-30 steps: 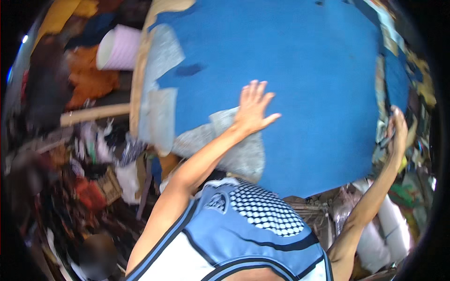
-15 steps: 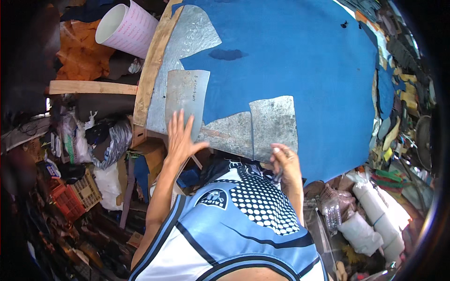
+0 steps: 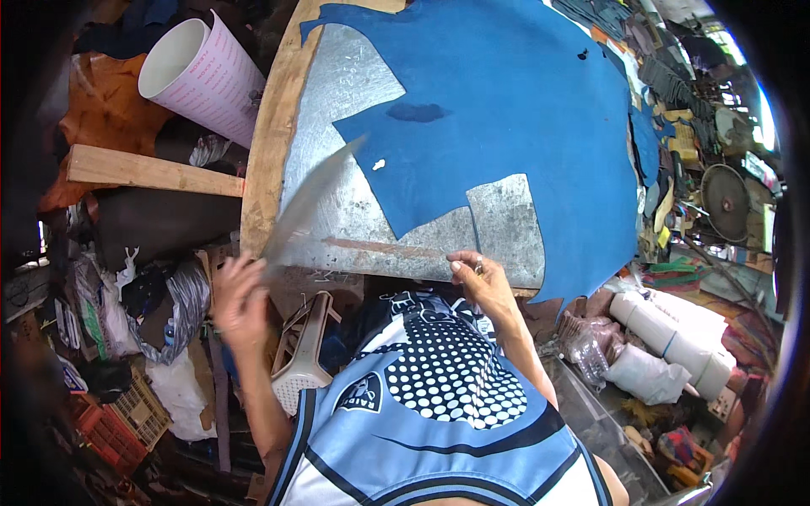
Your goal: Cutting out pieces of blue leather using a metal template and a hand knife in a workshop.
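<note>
A large blue leather hide [image 3: 523, 110] lies over the grey metal tabletop [image 3: 342, 80], its near-left edge cut into straight-sided notches. My left hand [image 3: 239, 302], smeared by motion, is closed at the lower end of a thin grey template sheet [image 3: 310, 196]. The sheet stands tilted off the table, almost edge-on. At the table's near edge, below the cut-out in the hide, is my right hand [image 3: 487, 288]. Its thumb and fingers are pressed together; what they hold, if anything, cannot be made out. A small pale spot [image 3: 378, 164] shows on the hide.
A wooden rim [image 3: 268, 169] borders the table's left side. Beyond it are a wooden beam [image 3: 152, 171], a rolled white sheet [image 3: 211, 80] and brown leather [image 3: 110, 110]. A beige plastic stool [image 3: 305, 350] stands below the near edge. White rolls [image 3: 671, 337] lie at right.
My left hand has gone from lying spread on the flat template to lifting it leftward and tilting it up. The right hand has shifted slightly left. The whole view has turned a little.
</note>
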The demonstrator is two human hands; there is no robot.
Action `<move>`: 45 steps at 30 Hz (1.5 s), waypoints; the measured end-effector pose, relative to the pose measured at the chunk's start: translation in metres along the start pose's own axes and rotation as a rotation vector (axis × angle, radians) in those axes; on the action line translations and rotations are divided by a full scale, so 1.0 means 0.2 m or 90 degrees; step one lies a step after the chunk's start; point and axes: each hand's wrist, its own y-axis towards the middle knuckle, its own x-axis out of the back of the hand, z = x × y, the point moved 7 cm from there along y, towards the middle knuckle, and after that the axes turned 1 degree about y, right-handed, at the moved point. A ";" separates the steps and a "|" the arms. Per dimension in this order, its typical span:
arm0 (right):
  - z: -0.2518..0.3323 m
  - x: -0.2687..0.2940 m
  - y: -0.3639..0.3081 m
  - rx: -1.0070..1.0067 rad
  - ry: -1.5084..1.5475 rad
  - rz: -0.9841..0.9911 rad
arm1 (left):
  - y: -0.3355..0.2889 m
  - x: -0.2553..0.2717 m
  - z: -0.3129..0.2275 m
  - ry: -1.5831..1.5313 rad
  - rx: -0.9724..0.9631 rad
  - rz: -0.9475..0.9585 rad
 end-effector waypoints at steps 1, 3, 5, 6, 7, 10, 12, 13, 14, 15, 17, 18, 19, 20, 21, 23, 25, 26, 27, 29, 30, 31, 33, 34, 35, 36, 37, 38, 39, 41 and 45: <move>0.04 -0.03 -0.02 0.037 -0.017 -0.001 | -0.04 0.17 0.10 -0.120 0.073 -0.110; 0.10 -0.09 -0.03 0.049 -0.053 0.020 | -0.04 0.36 0.13 -0.413 0.168 -0.349; 0.11 -0.11 -0.01 0.065 -0.070 0.030 | 0.00 0.44 0.16 -0.372 0.239 -0.449; 0.10 -0.12 0.01 0.085 -0.098 0.047 | 0.00 0.46 0.21 -0.346 0.277 -0.479; 0.10 -0.12 0.01 0.103 -0.124 0.063 | 0.01 0.42 0.23 -0.348 0.278 -0.475; 0.10 -0.15 0.04 0.125 -0.094 0.092 | 0.03 0.11 0.38 -0.649 0.417 -0.314; 0.12 -0.16 0.04 0.160 -0.069 0.094 | 0.07 -0.10 0.41 -0.761 0.438 -0.228; 0.15 -0.16 0.01 0.135 -0.021 0.100 | 0.08 -0.17 0.41 -0.759 0.452 -0.223; 0.16 -0.15 0.00 0.104 0.025 0.099 | 0.11 -0.27 0.42 -0.762 0.472 -0.214; 0.17 -0.13 0.02 0.134 0.021 0.076 | 0.14 -0.37 0.41 -0.783 0.521 -0.207; 0.13 -0.07 0.05 0.108 0.059 0.064 | 0.25 -0.54 0.42 -0.694 0.522 -0.186; 0.11 -0.04 0.07 0.083 0.095 0.060 | 0.31 -0.61 0.38 -0.655 0.526 -0.171; 0.09 0.00 0.09 0.078 0.110 0.035 | 0.36 -0.67 0.36 -0.653 0.526 -0.174; 0.07 0.03 0.11 0.078 0.110 0.037 | 0.43 -0.75 0.31 -0.652 0.494 -0.110; 0.06 0.07 0.11 0.082 0.106 0.021 | 0.50 -0.82 0.25 -0.650 0.462 -0.048; 0.00 0.19 0.15 0.089 0.104 -0.006 | 0.63 -0.97 0.15 -0.661 0.444 0.036; -0.05 0.31 0.16 0.077 0.158 -0.042 | 0.72 -1.14 0.07 -0.666 0.430 0.114; -0.08 0.40 0.17 0.066 0.211 -0.085 | 0.78 -1.21 0.02 -0.525 0.339 0.151; -0.12 0.46 0.19 0.071 0.315 -0.109 | 0.84 -1.26 -0.03 -0.381 0.248 0.181; -0.14 0.63 0.20 0.089 0.369 -0.147 | 0.85 -1.43 -0.04 0.029 0.053 0.240; -0.16 0.71 0.20 0.103 0.391 -0.174 | 0.83 -1.53 -0.05 0.257 -0.079 0.244; -0.18 0.79 0.20 0.113 0.415 -0.190 | 0.80 -1.62 -0.04 0.269 -0.095 0.278; -0.25 0.94 0.18 0.126 0.453 -0.221 | 0.75 -1.74 -0.04 0.314 -0.107 0.322; -0.27 0.99 0.17 0.126 0.455 -0.217 | 0.76 -1.76 -0.03 0.319 -0.107 0.322; -0.29 1.04 0.16 0.136 0.485 -0.224 | 0.77 -1.78 -0.03 0.311 -0.118 0.308; -0.30 1.07 0.17 0.148 0.514 -0.226 | 0.81 -1.79 -0.01 0.308 -0.128 0.290; -0.31 1.09 0.17 0.156 0.517 -0.217 | 0.83 -1.80 0.01 0.326 -0.127 0.298; -0.34 1.10 0.16 0.151 0.535 -0.220 | 0.87 -1.82 0.01 0.333 -0.134 0.289; -0.36 1.11 0.17 0.145 0.551 -0.219 | 0.90 -1.82 0.03 0.339 -0.117 0.291; -0.37 1.11 0.20 0.148 0.576 -0.193 | 0.98 -1.84 0.06 0.348 -0.100 0.275; -0.38 1.13 0.28 0.135 0.612 -0.154 | 1.04 -1.88 0.05 0.372 -0.042 0.184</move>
